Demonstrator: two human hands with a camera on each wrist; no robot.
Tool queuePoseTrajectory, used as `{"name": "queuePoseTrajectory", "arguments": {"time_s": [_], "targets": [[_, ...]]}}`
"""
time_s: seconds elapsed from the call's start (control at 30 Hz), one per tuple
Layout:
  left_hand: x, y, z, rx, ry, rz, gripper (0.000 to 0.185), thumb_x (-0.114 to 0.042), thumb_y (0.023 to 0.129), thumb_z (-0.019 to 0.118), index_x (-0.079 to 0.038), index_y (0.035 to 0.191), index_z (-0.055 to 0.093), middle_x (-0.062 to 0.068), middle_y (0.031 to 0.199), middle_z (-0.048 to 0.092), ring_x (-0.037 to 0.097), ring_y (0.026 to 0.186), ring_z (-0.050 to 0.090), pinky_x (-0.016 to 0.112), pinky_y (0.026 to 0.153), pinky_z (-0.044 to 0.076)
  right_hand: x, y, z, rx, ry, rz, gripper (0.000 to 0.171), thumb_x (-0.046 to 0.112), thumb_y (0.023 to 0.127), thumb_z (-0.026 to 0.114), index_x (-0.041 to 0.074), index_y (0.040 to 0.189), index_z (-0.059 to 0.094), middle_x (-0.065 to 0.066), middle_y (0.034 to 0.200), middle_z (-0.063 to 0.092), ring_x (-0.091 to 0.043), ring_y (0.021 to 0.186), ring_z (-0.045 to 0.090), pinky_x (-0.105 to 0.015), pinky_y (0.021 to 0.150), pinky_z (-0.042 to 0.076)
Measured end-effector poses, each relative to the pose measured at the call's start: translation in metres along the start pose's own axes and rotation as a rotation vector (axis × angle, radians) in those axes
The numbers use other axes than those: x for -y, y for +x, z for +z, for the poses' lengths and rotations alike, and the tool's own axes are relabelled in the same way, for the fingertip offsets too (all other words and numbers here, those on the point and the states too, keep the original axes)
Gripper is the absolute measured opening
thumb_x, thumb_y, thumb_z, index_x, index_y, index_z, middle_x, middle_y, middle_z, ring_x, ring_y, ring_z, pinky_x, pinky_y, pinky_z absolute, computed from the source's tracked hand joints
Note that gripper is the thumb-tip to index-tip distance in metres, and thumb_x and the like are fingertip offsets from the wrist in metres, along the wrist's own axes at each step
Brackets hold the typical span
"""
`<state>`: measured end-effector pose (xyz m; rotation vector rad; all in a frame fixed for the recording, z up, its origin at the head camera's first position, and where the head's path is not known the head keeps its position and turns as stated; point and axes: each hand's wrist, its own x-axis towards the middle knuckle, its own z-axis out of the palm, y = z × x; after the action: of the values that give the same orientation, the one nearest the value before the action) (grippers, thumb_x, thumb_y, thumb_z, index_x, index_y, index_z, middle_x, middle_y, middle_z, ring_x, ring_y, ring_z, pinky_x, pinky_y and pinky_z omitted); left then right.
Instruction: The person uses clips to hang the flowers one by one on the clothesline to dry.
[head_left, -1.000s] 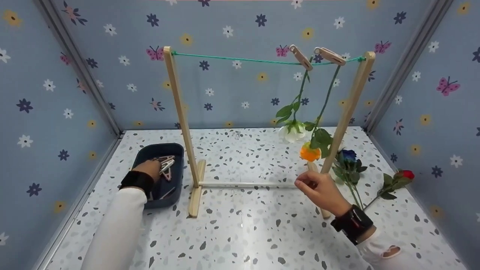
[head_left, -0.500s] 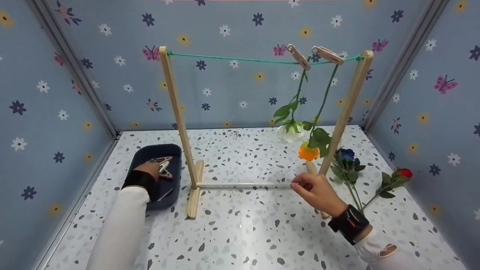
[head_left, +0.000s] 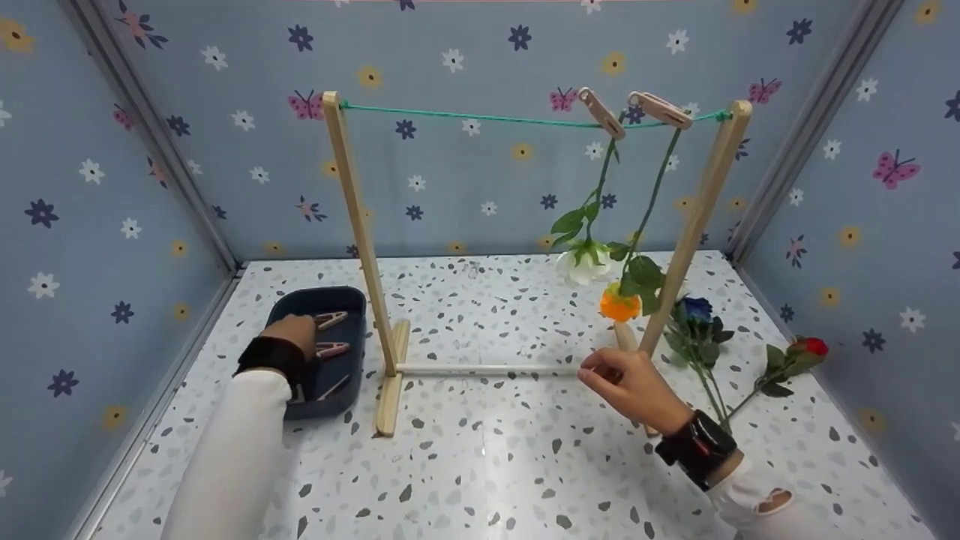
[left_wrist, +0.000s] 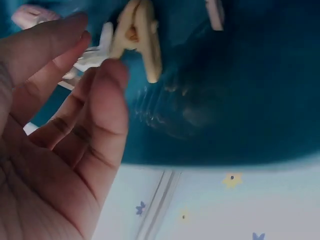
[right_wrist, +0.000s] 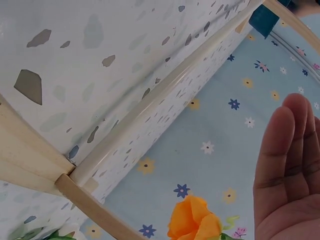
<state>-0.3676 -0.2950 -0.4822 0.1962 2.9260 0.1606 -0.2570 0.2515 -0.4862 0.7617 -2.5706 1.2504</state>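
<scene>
So far two flowers hang head-down from the green line (head_left: 480,118) of the wooden rack (head_left: 360,225): a white flower (head_left: 583,264) under one clothespin (head_left: 601,112) and an orange flower (head_left: 619,306) under a second clothespin (head_left: 660,109). Left to hang, by my reading: the blue flower (head_left: 696,309) and the red flower (head_left: 814,346), both lying on the table (head_left: 487,465) to the right of the rack's right post.

Left hand (head_left: 294,334) is inside the dark blue tray (head_left: 315,298), just beside the loose pegs (head_left: 330,319). Wrist view: the fingers (left_wrist: 107,100) are spread and relaxed, near a cream peg (left_wrist: 137,37) but not closed on it.

Right hand (head_left: 634,386) hovers low by the rack's white base rod (head_left: 487,369), below the orange flower. Fingers loosely extended, together, holding nothing.
</scene>
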Motion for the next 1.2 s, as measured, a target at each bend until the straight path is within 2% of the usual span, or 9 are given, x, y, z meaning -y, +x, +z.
{"name": "queuePoseTrajectory", "arguments": {"time_s": [0.1, 0.2, 0.3, 0.37, 0.47, 0.63, 0.87, 1.03, 1.2], "targets": [[0.002, -0.002, -0.011, 0.056, -0.073, -0.053, 0.034, -0.021, 0.103, 0.073, 0.012, 0.103, 0.071, 0.022, 0.083, 0.069, 0.033, 0.075, 0.069, 0.048, 0.075, 0.059, 0.000, 0.001, 0.001, 0.001, -0.003, -0.005, 0.011, 0.012, 0.102, 0.076, 0.001, 0.100, 0.079, -0.003, 0.081, 0.076, -0.002, 0.067, 0.061, -0.022, 0.061, 0.055], [0.002, -0.007, -0.025, 0.094, -0.137, -0.075, 0.032, -0.027, 0.103, 0.073, 0.003, 0.093, 0.071, 0.009, 0.076, 0.062, 0.023, 0.067, 0.058, 0.037, 0.067, 0.051, 0.001, 0.002, 0.002, 0.004, -0.011, -0.006, 0.010, 0.012, 0.102, 0.076, 0.002, 0.100, 0.079, -0.002, 0.080, 0.075, -0.002, 0.066, 0.059, -0.022, 0.060, 0.054], [-0.005, -0.015, -0.041, 0.117, -0.166, -0.069, 0.020, -0.011, 0.101, 0.067, -0.004, 0.083, 0.064, 0.006, 0.075, 0.060, 0.022, 0.067, 0.054, 0.034, 0.066, 0.048, 0.003, 0.004, 0.001, 0.008, -0.017, 0.006, 0.008, 0.011, 0.102, 0.076, 0.004, 0.101, 0.080, -0.002, 0.079, 0.074, -0.003, 0.065, 0.058, -0.022, 0.060, 0.054], [-0.010, -0.020, -0.050, 0.109, -0.178, -0.050, 0.026, 0.000, 0.096, 0.061, -0.010, 0.072, 0.058, 0.003, 0.068, 0.056, 0.020, 0.063, 0.052, 0.033, 0.062, 0.046, 0.005, 0.004, 0.002, 0.015, -0.012, 0.017, 0.008, 0.011, 0.102, 0.076, 0.004, 0.102, 0.080, -0.002, 0.080, 0.073, -0.003, 0.066, 0.058, -0.023, 0.061, 0.054], [-0.016, -0.027, -0.062, 0.084, -0.214, -0.031, 0.041, 0.001, 0.094, 0.060, -0.019, 0.062, 0.046, -0.005, 0.057, 0.038, 0.015, 0.054, 0.044, 0.031, 0.056, 0.041, 0.007, 0.005, 0.003, 0.028, 0.002, 0.030, 0.010, 0.011, 0.102, 0.075, 0.002, 0.104, 0.080, -0.002, 0.082, 0.073, -0.003, 0.067, 0.058, -0.023, 0.061, 0.054], [-0.028, -0.042, -0.076, 0.038, -0.256, 0.065, 0.041, -0.006, 0.097, 0.064, -0.019, 0.063, 0.046, -0.006, 0.061, 0.034, 0.014, 0.056, 0.041, 0.031, 0.057, 0.038, 0.009, 0.005, 0.005, 0.043, 0.017, 0.041, 0.009, 0.013, 0.102, 0.076, 0.005, 0.106, 0.079, 0.000, 0.082, 0.074, -0.003, 0.068, 0.060, -0.024, 0.063, 0.055], [-0.060, -0.073, -0.090, 0.012, -0.216, 0.249, 0.037, -0.007, 0.096, 0.066, -0.017, 0.066, 0.047, -0.005, 0.064, 0.036, 0.015, 0.060, 0.042, 0.032, 0.065, 0.041, 0.011, 0.008, 0.008, 0.037, 0.018, 0.005, 0.010, 0.013, 0.102, 0.077, 0.004, 0.105, 0.079, -0.003, 0.084, 0.077, -0.004, 0.071, 0.064, -0.023, 0.066, 0.057], [-0.091, -0.094, -0.097, -0.003, -0.204, 0.337, 0.034, -0.008, 0.096, 0.069, -0.015, 0.066, 0.054, -0.004, 0.065, 0.044, 0.013, 0.059, 0.043, 0.029, 0.059, 0.040, 0.014, 0.012, 0.012, 0.029, 0.035, -0.054, 0.013, 0.011, 0.099, 0.080, 0.001, 0.106, 0.078, -0.006, 0.083, 0.078, -0.006, 0.071, 0.066, -0.024, 0.066, 0.058], [-0.134, -0.100, -0.084, -0.085, -0.186, 0.521, 0.028, -0.008, 0.095, 0.072, -0.014, 0.070, 0.062, -0.002, 0.071, 0.058, 0.011, 0.058, 0.047, 0.026, 0.052, 0.040, 0.021, 0.016, 0.017, 0.034, 0.032, -0.076, 0.016, 0.012, 0.095, 0.085, 0.004, 0.107, 0.077, -0.005, 0.084, 0.077, -0.007, 0.073, 0.066, -0.023, 0.067, 0.058]]}}
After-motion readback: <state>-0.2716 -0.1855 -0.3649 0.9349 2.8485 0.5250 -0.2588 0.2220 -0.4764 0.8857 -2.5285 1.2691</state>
